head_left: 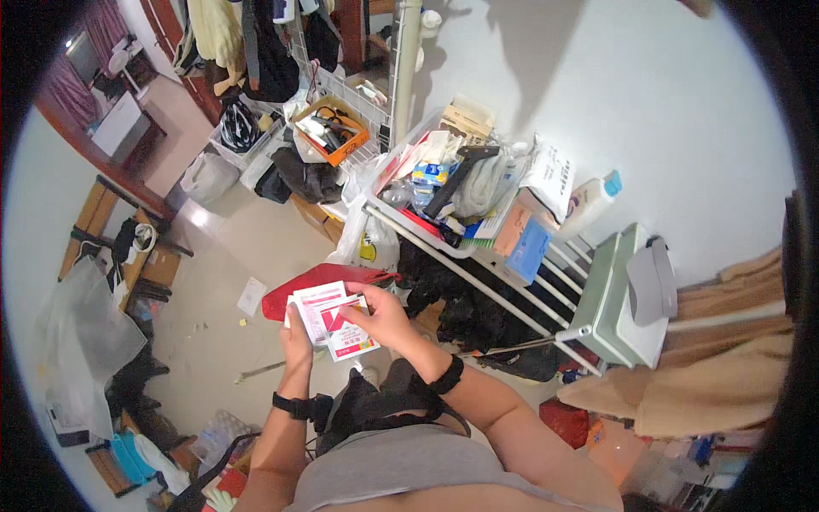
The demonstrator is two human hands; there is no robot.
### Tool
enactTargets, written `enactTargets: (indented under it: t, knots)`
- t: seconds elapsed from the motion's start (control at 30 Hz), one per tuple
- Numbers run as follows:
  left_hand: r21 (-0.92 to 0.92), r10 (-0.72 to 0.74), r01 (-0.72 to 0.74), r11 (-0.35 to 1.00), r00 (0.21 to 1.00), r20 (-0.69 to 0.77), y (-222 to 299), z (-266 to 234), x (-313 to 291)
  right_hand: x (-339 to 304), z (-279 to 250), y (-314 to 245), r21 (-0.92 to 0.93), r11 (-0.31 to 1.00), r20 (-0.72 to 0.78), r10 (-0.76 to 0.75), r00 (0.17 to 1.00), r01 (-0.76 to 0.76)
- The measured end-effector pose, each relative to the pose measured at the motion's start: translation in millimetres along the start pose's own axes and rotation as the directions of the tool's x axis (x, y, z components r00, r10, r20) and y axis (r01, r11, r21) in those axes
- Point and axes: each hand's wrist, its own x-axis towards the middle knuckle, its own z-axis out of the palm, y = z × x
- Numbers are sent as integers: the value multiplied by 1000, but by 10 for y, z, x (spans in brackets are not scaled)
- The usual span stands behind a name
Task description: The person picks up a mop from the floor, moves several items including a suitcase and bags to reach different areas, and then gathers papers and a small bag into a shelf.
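Two flat white packets with pink and red print are between my hands, one overlapping the other. My left hand (297, 344) grips the edge of the rear packet (312, 309), which has pale pink print. The front packet (350, 343), with a red block and a coloured corner, is pinched in my right hand (386, 319), thumb on its face. Part of the rear packet is hidden behind the front one. Beyond my hands lies a red bag (320, 277) on the floor.
To the right, a white rack (478, 264) bears a clear bin (375, 183) of mixed goods, a white bottle (589, 205) and a green-grey box (601, 294). An orange box (350, 154) stands farther back. Wooden shelves (141, 256) line the left; a paper (251, 296) lies on the floor.
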Motion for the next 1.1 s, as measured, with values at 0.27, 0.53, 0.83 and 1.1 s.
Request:
enactTargets:
  t: [0.27,0.53,0.83,1.1]
  knots:
    - [80,86,-79,994,993,-87,-84,229,94,412,-183,108,-205,979,72,12,997,3]
    - [116,61,-38,992,978,-199,35,232,227,711,-143,-6,63,997,173,-63,983,53]
    - [-132,104,-140,981,964,-246,231,-184,522,1604,-1636,-664,485,808,-46,406,913,-335]
    - [-184,33,-108,977,929,-368,103,-673,621,2180,-1636,-870,-484,841,41,-255,966,242]
